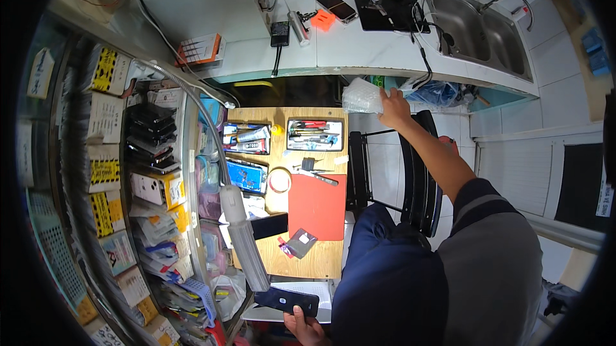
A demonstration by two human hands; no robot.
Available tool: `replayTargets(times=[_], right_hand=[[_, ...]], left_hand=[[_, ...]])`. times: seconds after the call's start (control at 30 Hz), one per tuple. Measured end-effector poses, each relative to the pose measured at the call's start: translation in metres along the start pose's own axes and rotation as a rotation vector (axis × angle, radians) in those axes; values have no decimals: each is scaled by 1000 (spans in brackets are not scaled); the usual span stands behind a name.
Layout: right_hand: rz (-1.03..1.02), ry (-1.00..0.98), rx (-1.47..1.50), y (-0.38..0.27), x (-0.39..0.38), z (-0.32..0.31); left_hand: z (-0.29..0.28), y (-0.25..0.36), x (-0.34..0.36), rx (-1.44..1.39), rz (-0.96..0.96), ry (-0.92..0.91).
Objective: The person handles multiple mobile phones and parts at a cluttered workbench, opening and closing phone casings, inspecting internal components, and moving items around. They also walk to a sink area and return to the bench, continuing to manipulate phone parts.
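Observation:
My left hand (304,329), at the lower edge, is closed on a dark smartphone (287,301) with its back turned up, above a white tray (330,293). My right arm reaches far ahead, and my right hand (393,107) grips a piece of bubble wrap (361,97) just below the counter's front edge. Between the hands, a wooden workbench (266,256) bears a red mat (316,208). On the mat's near edge lies a small dark part in a clear bag (301,243), and tweezers (319,178) rest at its far edge.
A tool tray (314,147), tape roll (279,180) and blue-screened device (246,176) sit on the bench. A lamp (242,237) hangs over its left side, beside packed shelves (154,166). A black chair (420,173) stands right; ahead, the counter (244,57) has a sink (475,31).

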State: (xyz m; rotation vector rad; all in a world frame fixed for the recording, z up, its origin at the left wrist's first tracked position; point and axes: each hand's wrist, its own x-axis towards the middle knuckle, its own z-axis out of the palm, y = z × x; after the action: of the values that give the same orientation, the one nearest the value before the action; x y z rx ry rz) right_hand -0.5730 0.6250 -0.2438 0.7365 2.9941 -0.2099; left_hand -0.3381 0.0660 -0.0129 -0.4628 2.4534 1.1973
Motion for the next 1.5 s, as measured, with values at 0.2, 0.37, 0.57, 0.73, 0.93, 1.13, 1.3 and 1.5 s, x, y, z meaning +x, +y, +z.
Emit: replayTargets(times=[0.2, 0.37, 0.57, 0.73, 0.93, 1.13, 1.3, 1.5], right_hand=[[372, -485, 434, 22, 93, 114], [274, -438, 413, -32, 176, 178], [387, -224, 863, -85, 193, 200], [538, -57, 605, -33, 110, 225], [390, -107, 647, -7, -92, 253], [65, -1126, 605, -27, -250, 225], [-428, -1355, 268, -70, -261, 186], [-1035, -1352, -143, -173, -230, 83]], left_hand=[[-4, -41, 10, 467, -118, -141], [1, -39, 1, 243, -185, -24], [43, 57, 37, -597, -643, 354], [43, 59, 30, -783, -439, 287], [38, 41, 22, -801, -435, 269], [45, 25, -5, -967, -347, 328], [42, 19, -31, -1033, -337, 412], [49, -30, -91, -1145, -287, 619]])
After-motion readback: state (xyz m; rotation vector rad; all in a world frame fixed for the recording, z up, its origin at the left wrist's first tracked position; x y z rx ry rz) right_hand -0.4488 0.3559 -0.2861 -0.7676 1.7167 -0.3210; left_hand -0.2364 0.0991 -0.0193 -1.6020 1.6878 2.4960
